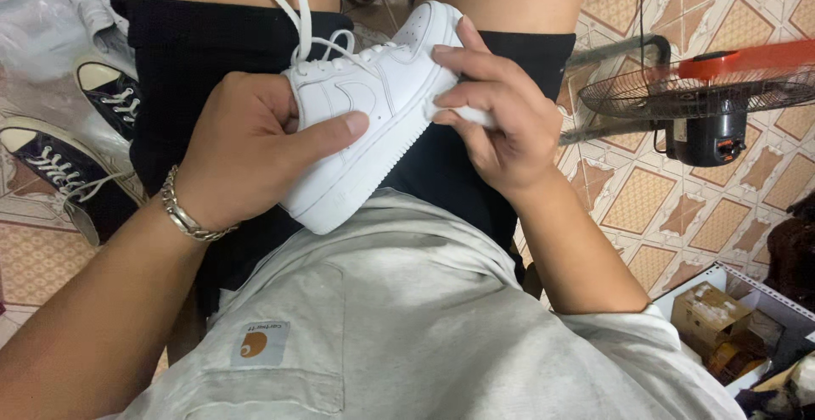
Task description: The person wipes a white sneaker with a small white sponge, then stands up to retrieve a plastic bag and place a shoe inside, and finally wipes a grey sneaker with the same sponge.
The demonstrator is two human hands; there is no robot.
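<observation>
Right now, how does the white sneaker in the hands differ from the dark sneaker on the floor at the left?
The white sneaker is all white; the dark sneaker is dark with a white toe cap and sole. The white sneaker is held over the lap between the left hand and right hand; the dark sneaker lies untouched on the tiled floor. Both have white laces.
</observation>
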